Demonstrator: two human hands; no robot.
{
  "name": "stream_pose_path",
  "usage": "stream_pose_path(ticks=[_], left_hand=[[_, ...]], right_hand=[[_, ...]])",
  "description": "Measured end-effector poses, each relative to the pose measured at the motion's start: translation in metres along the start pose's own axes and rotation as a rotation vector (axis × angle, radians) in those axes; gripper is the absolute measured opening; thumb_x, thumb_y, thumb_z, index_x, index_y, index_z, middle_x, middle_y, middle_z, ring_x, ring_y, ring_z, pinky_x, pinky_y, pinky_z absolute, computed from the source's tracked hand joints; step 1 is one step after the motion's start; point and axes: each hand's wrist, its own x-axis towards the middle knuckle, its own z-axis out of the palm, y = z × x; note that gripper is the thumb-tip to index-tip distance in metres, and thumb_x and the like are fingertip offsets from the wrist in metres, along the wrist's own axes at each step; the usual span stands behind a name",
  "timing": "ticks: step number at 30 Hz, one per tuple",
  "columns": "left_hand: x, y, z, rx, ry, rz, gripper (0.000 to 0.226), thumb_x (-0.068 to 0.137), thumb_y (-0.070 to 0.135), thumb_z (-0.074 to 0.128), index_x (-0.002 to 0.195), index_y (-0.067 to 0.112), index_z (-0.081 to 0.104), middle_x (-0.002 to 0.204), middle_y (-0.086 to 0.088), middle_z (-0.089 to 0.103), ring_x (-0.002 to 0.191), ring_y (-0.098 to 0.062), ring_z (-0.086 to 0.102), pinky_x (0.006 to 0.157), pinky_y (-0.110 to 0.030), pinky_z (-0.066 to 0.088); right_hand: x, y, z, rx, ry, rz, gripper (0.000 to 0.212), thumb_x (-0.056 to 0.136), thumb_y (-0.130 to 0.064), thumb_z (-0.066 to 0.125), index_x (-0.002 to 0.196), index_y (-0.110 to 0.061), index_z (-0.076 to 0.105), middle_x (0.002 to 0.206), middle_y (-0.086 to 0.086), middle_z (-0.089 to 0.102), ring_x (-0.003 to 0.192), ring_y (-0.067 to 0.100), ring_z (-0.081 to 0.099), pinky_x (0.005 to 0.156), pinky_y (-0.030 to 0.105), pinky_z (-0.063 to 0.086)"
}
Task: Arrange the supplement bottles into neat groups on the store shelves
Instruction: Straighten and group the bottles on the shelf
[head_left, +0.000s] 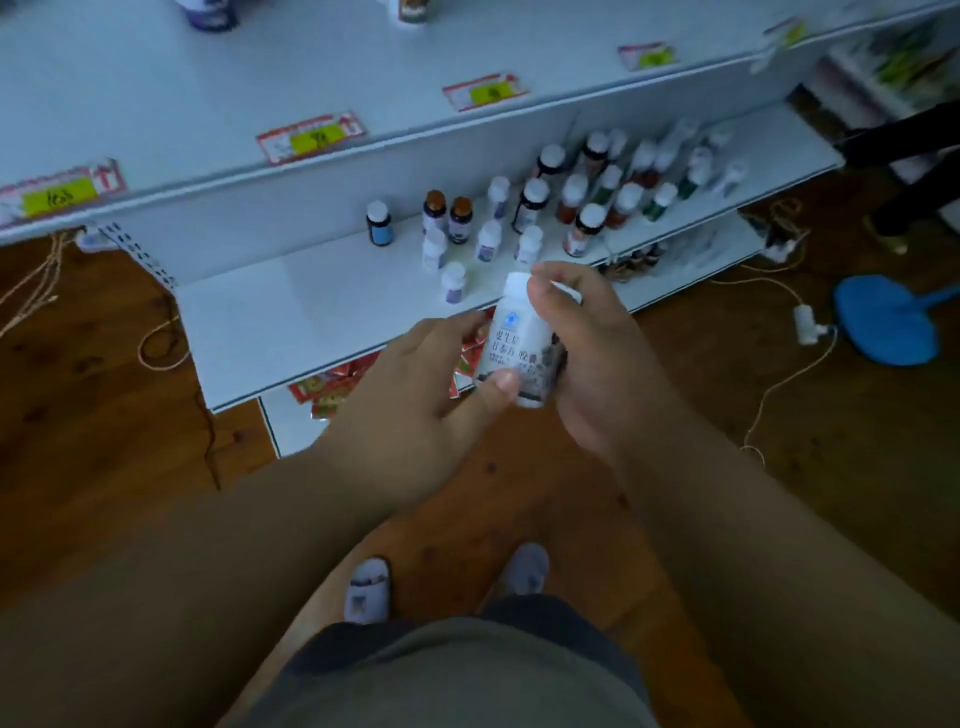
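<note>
Head view shows both hands gripping one white plastic supplement bottle with a white cap and a printed label (522, 343), held in front of the white metal middle shelf (311, 312). The right hand (597, 358) wraps the bottle from the right side, thumb curled over the cap edge and fingers behind the body. The left hand (415, 384) supports it from the left, thumb pressed on the lower part of the label. The label faces the camera.

On the middle shelf stand loose clusters: small white-capped bottles with purple labels (488, 240) near the front, two brown-capped bottles (447, 214) behind them, a lone dark bottle with a blue label (378, 223) to the left, and taller dark bottles with white caps (587, 228) to the right.

Recommended procedure: read the label, then identify the matching cluster. Keep the bottle upright. Release the left hand first and carry with the right. Lower the bottle onto a bare patch of shelf just beside its matching group, label outward. Approach from the front to avoid toppling the front-row bottles.
</note>
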Motion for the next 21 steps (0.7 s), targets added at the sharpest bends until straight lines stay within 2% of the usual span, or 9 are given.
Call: stream_pose_path(ticks=[3,5,7,9,11,13,15,18,21], left_hand=[[0.03,0.044,0.017,0.055,-0.053,0.138,0.075,0.086,0.074,0.027,0.146,0.029,0.035,0.134,0.007,0.05,0.115,-0.002,0.044,0.091,-0.018,0.035],[0.054,0.071,0.031,0.065,-0.08,0.178,0.072,0.086,0.073,0.03,0.145,0.032,0.035,0.134,0.012,0.049,0.116,0.002,0.042,0.093,-0.016,0.036],[0.085,0.106,0.052,0.045,-0.091,0.23,0.068,0.086,0.072,0.034,0.142,0.035,0.038,0.133,0.014,0.05,0.118,0.001,0.044,0.097,-0.026,0.041],[0.111,0.14,0.071,0.036,-0.091,0.299,0.063,0.087,0.069,0.036,0.14,0.036,0.039,0.132,0.016,0.051,0.117,0.002,0.045,0.096,-0.028,0.041],[0.138,0.168,0.088,0.027,-0.086,0.337,0.06,0.087,0.068,0.039,0.14,0.04,0.037,0.131,0.021,0.048,0.119,0.004,0.044,0.096,-0.026,0.04],[0.165,0.19,0.101,0.04,-0.084,0.35,0.062,0.085,0.07,0.038,0.14,0.044,0.033,0.126,0.027,0.042,0.116,0.007,0.04,0.093,-0.02,0.037],[0.197,0.207,0.109,0.064,-0.074,0.374,0.066,0.084,0.072,0.035,0.142,0.041,0.033,0.127,0.026,0.043,0.115,0.007,0.04,0.089,-0.016,0.033],[0.253,0.223,0.118,0.079,-0.079,0.413,0.068,0.084,0.073,0.035,0.144,0.04,0.033,0.135,0.019,0.048,0.118,0.004,0.043,0.094,-0.025,0.039],[0.32,0.233,0.13,0.098,-0.113,0.42,0.072,0.083,0.077,0.033,0.145,0.04,0.032,0.139,0.017,0.045,0.125,-0.001,0.042,0.102,-0.038,0.042]], right_hand=[[-0.015,-0.036,-0.049,-0.051,0.04,-0.134,0.037,0.079,-0.031,0.072,0.112,-0.023,0.058,0.107,0.003,0.068,0.099,0.023,0.069,0.08,0.044,0.059],[-0.021,-0.063,-0.083,-0.08,0.074,-0.195,0.042,0.077,-0.033,0.081,0.111,-0.024,0.058,0.099,-0.005,0.069,0.094,0.015,0.068,0.079,0.038,0.058],[-0.026,-0.096,-0.124,-0.106,0.094,-0.253,0.046,0.073,-0.032,0.079,0.112,-0.02,0.057,0.097,-0.004,0.069,0.09,0.01,0.068,0.077,0.035,0.058],[-0.03,-0.127,-0.16,-0.136,0.125,-0.296,0.041,0.08,-0.025,0.077,0.114,-0.016,0.055,0.098,0.0,0.068,0.086,0.009,0.069,0.069,0.035,0.059],[-0.025,-0.154,-0.192,-0.139,0.159,-0.337,0.04,0.082,-0.02,0.076,0.114,-0.013,0.054,0.098,0.002,0.068,0.082,0.009,0.069,0.064,0.031,0.059],[-0.015,-0.177,-0.22,-0.135,0.192,-0.371,0.045,0.074,-0.027,0.078,0.11,-0.014,0.055,0.095,0.0,0.068,0.082,0.008,0.069,0.067,0.026,0.056],[0.002,-0.199,-0.243,-0.139,0.217,-0.395,0.043,0.074,-0.028,0.078,0.109,-0.016,0.055,0.095,0.0,0.068,0.083,0.009,0.069,0.069,0.026,0.057],[0.041,-0.226,-0.276,-0.14,0.233,-0.403,0.036,0.081,-0.025,0.075,0.111,-0.018,0.056,0.094,-0.002,0.07,0.085,0.011,0.071,0.07,0.031,0.06],[0.082,-0.255,-0.305,-0.15,0.256,-0.454,0.048,0.069,-0.036,0.075,0.111,-0.019,0.057,0.089,-0.007,0.07,0.084,0.01,0.07,0.07,0.027,0.058]])
